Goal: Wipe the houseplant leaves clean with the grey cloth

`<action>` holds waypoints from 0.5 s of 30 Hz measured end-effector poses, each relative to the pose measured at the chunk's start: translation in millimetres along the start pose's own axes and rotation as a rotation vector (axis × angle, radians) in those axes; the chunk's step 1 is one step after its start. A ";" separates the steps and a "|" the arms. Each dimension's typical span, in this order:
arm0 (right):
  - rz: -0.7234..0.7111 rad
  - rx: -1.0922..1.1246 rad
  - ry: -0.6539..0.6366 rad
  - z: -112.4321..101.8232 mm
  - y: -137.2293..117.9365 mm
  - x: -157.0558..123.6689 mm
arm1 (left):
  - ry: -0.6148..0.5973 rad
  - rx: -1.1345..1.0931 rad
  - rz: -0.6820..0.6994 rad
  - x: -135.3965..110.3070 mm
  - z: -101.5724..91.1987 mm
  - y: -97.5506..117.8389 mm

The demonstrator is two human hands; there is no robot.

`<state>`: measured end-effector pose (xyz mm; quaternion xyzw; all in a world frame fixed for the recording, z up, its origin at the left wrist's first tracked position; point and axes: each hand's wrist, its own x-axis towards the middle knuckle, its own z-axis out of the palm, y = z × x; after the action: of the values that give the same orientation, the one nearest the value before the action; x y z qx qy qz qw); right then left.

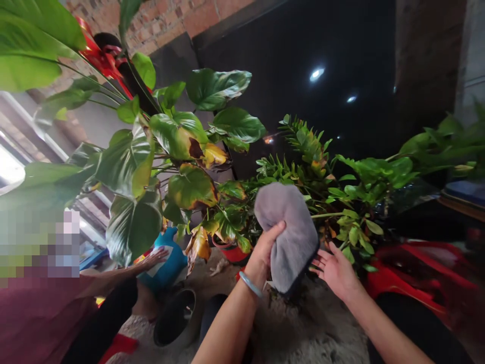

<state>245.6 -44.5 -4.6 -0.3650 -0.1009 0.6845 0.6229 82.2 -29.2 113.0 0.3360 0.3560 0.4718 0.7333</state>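
Cloth of soft grey plush, folded and dark along its lower right edge (293, 253), was held up in front of the person, at the centre right of the head view. It was grasped by the left hand (265, 251), whose thumb was pressed across the plush face; the remaining fingers were mostly hidden by the fabric. On the left wrist a pale blue-grey, smooth ring bracelet (250, 285) was worn. The right hand (337, 272) was held just beside the cloth's right edge, empty, with the fingers spread and loosely extended; whether the fabric was touched by the fingertips could not be told.

Behind the cloth, a low green plant with narrow, closely set leaflets (305, 144) was seen. To the left, a tall plant with broad, glossy green leaves (125, 159) was shown, several of its blades being yellowed and browned. A round red pot (234, 254) was partly covered by foliage. Farther left, a bulging blue container with a white label (166, 265) was touched by the hand of a co-worker (154, 261), by whom a maroon top (34, 321) was worn. Near it, a round, dark, open-mouthed vessel (176, 317) was set on the rough grey ground (316, 338).
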 end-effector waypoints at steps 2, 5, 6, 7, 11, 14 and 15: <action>0.060 0.013 0.041 2.6 -2.4 -0.5 | 0.039 -0.056 0.013 9.4 2.8 8.0; 0.068 0.041 0.010 5.9 -3.3 -2.0 | 0.053 -0.017 -0.090 14.9 -5.6 -17.7; 0.072 0.044 -0.001 6.3 -2.5 -2.2 | 0.050 0.031 -0.133 13.4 -10.3 -31.6; 0.075 0.040 -0.008 6.0 -1.2 -2.2 | 0.046 0.085 -0.175 10.4 -14.8 -44.6; -0.004 -0.041 -0.033 -0.2 4.9 2.2 | -0.020 0.184 -0.199 -6.0 -16.4 -56.6; -0.061 -0.079 -0.034 -7.5 7.6 9.5 | -0.087 0.127 -0.080 -6.5 1.2 -20.7; -0.054 -0.085 -0.024 -9.9 8.1 12.2 | -0.086 0.106 -0.043 -2.8 7.7 -7.2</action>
<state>246.0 -38.0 -21.0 -0.3802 -0.1472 0.6669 0.6237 91.2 -35.4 111.6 0.3863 0.3560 0.4216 0.7392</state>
